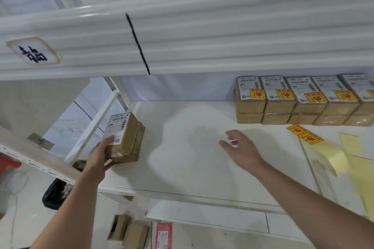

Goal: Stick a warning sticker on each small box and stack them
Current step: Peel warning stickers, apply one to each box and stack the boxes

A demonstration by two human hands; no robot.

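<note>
Head view: the left hand [101, 153] grips the box [123, 133] at the shelf's [192, 168] left end, fingers clamped on its near edge. The box is tilted over a lower box [139, 139]. The right hand [240, 147] hangs above mid-shelf, fingers slack, apparently holding nothing. Stickers [305, 134] lie far right, before the stickered stack [293, 103]. As I judge it, the one-handed edge grip could let the tilted box slip off the open left side, or drag the lower box along.
</note>
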